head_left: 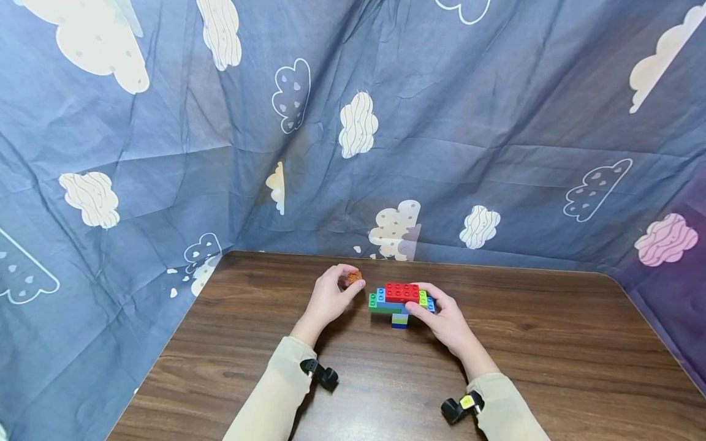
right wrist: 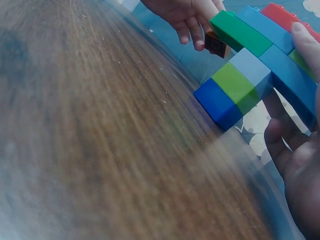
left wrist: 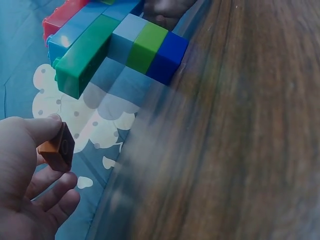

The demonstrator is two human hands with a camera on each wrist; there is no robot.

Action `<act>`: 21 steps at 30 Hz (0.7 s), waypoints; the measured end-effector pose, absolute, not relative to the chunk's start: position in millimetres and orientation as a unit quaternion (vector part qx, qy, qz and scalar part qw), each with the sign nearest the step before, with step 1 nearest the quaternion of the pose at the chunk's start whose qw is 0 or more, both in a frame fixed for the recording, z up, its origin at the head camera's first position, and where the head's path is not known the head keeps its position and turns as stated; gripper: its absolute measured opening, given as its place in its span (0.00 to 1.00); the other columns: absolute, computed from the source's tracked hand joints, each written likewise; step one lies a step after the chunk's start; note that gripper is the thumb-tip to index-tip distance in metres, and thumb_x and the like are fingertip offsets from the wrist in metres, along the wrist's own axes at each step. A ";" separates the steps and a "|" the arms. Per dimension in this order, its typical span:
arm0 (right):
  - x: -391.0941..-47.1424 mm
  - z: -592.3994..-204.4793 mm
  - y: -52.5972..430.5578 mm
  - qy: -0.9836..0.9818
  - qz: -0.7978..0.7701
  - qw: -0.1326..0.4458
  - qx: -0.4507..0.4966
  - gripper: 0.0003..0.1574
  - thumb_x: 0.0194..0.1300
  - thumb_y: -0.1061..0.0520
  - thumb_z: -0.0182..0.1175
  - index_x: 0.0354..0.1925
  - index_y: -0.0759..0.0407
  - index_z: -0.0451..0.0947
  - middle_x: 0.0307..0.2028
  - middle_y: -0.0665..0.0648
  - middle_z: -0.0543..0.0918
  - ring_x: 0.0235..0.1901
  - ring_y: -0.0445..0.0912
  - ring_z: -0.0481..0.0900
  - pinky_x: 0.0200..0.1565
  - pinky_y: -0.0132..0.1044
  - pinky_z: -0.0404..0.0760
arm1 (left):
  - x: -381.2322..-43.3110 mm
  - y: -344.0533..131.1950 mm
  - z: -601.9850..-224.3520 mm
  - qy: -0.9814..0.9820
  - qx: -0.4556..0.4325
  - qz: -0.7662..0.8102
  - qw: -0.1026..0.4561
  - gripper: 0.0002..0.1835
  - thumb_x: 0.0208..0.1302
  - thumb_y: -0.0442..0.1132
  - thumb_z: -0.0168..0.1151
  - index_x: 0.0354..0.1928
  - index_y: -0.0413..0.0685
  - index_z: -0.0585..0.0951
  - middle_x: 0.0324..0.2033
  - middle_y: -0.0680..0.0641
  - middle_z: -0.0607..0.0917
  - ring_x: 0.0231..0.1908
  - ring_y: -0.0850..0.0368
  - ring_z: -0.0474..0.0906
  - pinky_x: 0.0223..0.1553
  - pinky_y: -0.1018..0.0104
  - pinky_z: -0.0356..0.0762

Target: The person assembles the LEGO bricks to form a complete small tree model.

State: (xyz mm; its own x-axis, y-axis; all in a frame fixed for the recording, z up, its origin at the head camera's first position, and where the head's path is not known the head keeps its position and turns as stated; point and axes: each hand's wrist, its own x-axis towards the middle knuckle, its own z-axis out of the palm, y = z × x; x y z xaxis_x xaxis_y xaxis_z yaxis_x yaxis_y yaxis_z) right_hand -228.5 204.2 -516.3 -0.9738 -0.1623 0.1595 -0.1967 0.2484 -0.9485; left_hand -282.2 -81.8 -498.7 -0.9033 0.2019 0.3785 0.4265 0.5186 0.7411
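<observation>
A toy-brick structure (head_left: 401,293) stands on the table, with a red brick on top, blue, green and lime bricks under it, and a narrow column (right wrist: 232,90) of light blue, lime and dark blue at its base. My right hand (head_left: 448,321) grips its right end, thumb in front and fingers behind. To the left of the structure, my left hand (head_left: 330,297) pinches a small orange-brown brick (left wrist: 60,147) between thumb and fingers. That brick is apart from the structure, near the green brick (left wrist: 85,57) at its left end.
The brown wooden table (head_left: 551,343) extends around both hands. Behind it hangs a blue cloth (head_left: 430,122) with cloud patterns, meeting the table's back edge. Black wrist cameras are strapped on the left sleeve (head_left: 276,386) and the right sleeve (head_left: 507,407).
</observation>
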 end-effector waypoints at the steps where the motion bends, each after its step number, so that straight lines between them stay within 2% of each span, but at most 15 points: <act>1: -228.5 -516.1 203.9 -0.790 0.602 0.015 0.114 0.28 0.76 0.50 0.72 0.69 0.51 0.80 0.62 0.61 0.83 0.55 0.54 0.80 0.54 0.39 0.83 | -282.2 -81.6 -499.0 -0.863 -0.184 -0.454 0.122 0.16 0.73 0.43 0.74 0.56 0.44 0.86 0.45 0.43 0.88 0.44 0.50 0.86 0.50 0.50 0.85; 6: -229.4 -515.5 202.7 -0.790 0.602 0.011 0.117 0.28 0.76 0.50 0.72 0.69 0.51 0.80 0.61 0.61 0.84 0.55 0.54 0.80 0.54 0.39 0.82 | -281.9 -80.5 -500.0 -0.870 -0.189 -0.440 0.115 0.16 0.73 0.44 0.75 0.56 0.45 0.86 0.46 0.45 0.89 0.44 0.52 0.85 0.50 0.53 0.84; 12: -229.9 -516.4 202.9 -0.790 0.601 0.010 0.121 0.27 0.76 0.50 0.72 0.69 0.51 0.80 0.61 0.61 0.84 0.55 0.54 0.81 0.54 0.39 0.83 | -281.3 -79.2 -500.3 -0.872 -0.187 -0.440 0.107 0.16 0.73 0.43 0.75 0.56 0.46 0.86 0.46 0.46 0.88 0.44 0.52 0.85 0.50 0.52 0.84; 21: -229.0 -516.6 202.9 -0.794 0.596 0.012 0.118 0.27 0.76 0.50 0.72 0.68 0.51 0.80 0.60 0.61 0.84 0.55 0.55 0.80 0.54 0.40 0.82 | -280.1 -78.5 -495.4 -0.863 -0.193 -0.452 0.119 0.16 0.71 0.41 0.77 0.57 0.45 0.86 0.45 0.46 0.87 0.43 0.52 0.84 0.49 0.54 0.84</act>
